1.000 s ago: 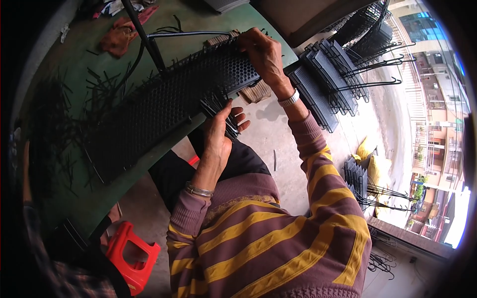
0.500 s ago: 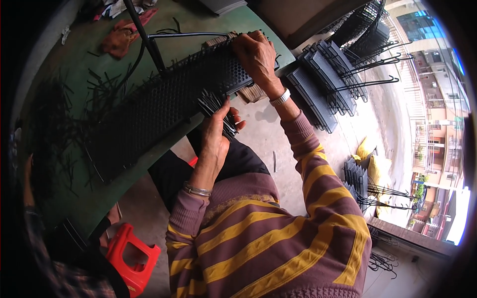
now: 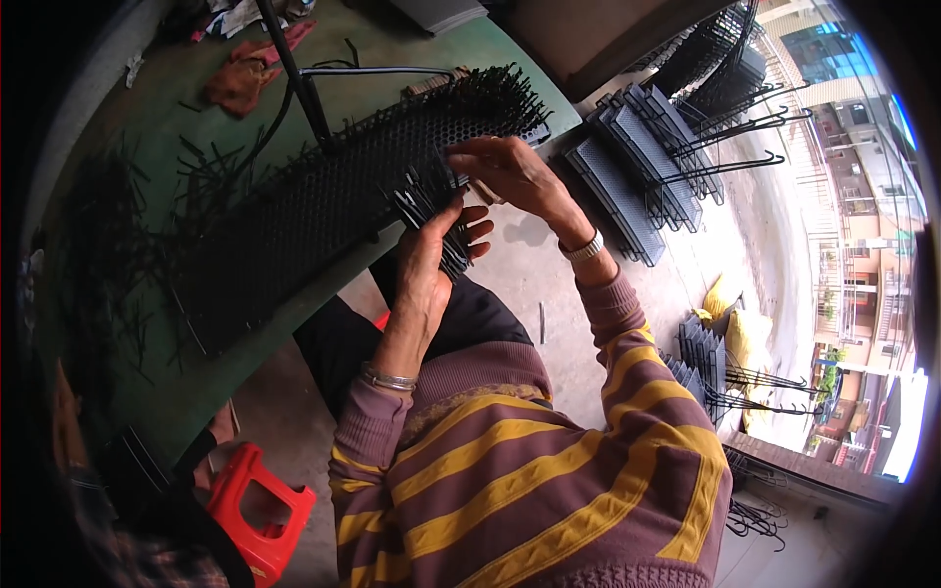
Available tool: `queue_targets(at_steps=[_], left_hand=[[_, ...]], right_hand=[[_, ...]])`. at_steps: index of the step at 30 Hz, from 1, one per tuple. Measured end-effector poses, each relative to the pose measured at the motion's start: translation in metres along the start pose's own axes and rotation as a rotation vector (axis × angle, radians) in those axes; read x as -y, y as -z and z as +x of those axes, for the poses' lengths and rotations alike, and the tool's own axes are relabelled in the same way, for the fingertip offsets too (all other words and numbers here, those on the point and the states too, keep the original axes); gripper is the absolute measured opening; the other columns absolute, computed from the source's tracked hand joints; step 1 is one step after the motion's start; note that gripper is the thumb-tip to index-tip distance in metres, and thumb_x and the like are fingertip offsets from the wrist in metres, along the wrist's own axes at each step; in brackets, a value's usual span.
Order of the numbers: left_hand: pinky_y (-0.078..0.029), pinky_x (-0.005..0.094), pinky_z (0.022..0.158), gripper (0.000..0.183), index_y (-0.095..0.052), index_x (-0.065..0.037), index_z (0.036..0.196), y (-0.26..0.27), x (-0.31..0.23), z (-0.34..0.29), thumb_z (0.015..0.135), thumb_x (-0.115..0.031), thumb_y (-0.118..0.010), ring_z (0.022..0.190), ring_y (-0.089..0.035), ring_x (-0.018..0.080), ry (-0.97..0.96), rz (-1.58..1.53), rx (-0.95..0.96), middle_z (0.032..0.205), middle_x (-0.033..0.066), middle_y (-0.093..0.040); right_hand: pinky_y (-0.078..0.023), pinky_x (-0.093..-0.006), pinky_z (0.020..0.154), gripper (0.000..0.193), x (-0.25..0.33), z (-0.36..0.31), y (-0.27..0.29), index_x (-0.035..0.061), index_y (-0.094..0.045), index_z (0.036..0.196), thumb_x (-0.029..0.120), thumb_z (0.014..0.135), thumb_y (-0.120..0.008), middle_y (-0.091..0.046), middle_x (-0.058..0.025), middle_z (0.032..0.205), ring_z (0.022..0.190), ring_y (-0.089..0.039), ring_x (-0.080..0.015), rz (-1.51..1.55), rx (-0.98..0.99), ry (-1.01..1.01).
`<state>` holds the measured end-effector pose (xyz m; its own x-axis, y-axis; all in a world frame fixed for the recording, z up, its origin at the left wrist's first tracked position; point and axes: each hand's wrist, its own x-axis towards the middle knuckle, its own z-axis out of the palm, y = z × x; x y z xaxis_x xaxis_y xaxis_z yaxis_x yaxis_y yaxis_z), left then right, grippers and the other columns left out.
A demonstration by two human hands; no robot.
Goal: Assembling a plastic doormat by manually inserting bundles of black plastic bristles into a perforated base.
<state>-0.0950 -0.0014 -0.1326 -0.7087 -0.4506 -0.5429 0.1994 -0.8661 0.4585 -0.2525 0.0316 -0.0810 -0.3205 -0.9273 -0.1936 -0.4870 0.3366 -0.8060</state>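
My left hand (image 3: 428, 250) is closed around a bundle of thin black strips (image 3: 423, 201). Their upper ends fan out past the thumb, over the near edge of a long black perforated panel (image 3: 323, 201). Just above the bundle is my right hand (image 3: 510, 171), its fingers pressed together at the strip tops. What lies between those fingertips is too small to make out. The panel lies slanted across a green table, and many black strips (image 3: 495, 96) stand up in a dense row at its far right end.
Loose black strips (image 3: 108, 225) are heaped on the table's left. A black metal frame (image 3: 309, 103) rises behind the panel, near a reddish cloth (image 3: 240, 83). Stacked panels with hooks (image 3: 627, 167) stand at right. A red stool (image 3: 257, 514) and another person's arm (image 3: 69, 431) are at lower left.
My right hand has moved from the panel's far right end, left and down to the strips in my left hand. The standing strips it covered now show. The left hand stays nearly still.
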Motion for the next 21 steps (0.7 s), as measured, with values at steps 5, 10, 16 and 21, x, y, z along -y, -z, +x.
queue_targets(at_steps=[5,10,16,21], left_hand=[[-0.049,0.0276,0.06,0.028,-0.063,-0.012,0.113,-0.005,-0.002,-0.004,0.089,-0.027,-0.063,0.078,-0.068,0.0187,0.006,0.187,0.037,0.097,0.0092,-0.07],[-0.046,0.0243,0.055,0.03,-0.065,-0.011,0.11,-0.003,-0.003,-0.006,0.087,-0.03,-0.065,0.071,-0.066,0.0149,0.012,0.298,0.041,0.094,0.0098,-0.071],[-0.043,0.0216,0.049,0.027,-0.065,-0.008,0.105,-0.001,-0.001,-0.003,0.087,-0.028,-0.066,0.057,-0.056,0.0092,-0.014,0.3,0.05,0.092,0.0126,-0.071],[-0.042,0.0211,0.048,0.023,-0.064,-0.007,0.104,0.004,0.007,0.007,0.088,-0.024,-0.065,0.053,-0.051,0.0082,-0.075,0.171,-0.009,0.093,0.0149,-0.07]], right_hand=[[-0.044,-0.0228,0.052,0.021,-0.016,-0.007,0.005,0.0016,-0.066,0.095,0.021,0.088,-0.061,-0.061,-0.0008,0.072,0.066,-0.057,-0.0073,0.295,0.012,0.106],[-0.044,-0.0223,0.054,0.024,-0.021,-0.002,0.008,0.0,-0.065,0.099,0.021,0.089,-0.063,-0.061,-0.0018,0.073,0.065,-0.058,-0.0075,0.37,0.022,0.143],[-0.05,-0.0229,0.071,0.025,-0.02,0.002,0.02,0.0004,-0.065,0.103,0.022,0.09,-0.062,-0.064,-0.0035,0.084,0.076,-0.062,-0.0106,0.36,0.173,-0.015],[-0.052,-0.0243,0.072,0.015,-0.012,0.004,0.025,-0.0028,-0.059,0.094,0.012,0.091,-0.059,-0.066,-0.0079,0.082,0.077,-0.067,-0.0168,0.382,0.188,0.049]])
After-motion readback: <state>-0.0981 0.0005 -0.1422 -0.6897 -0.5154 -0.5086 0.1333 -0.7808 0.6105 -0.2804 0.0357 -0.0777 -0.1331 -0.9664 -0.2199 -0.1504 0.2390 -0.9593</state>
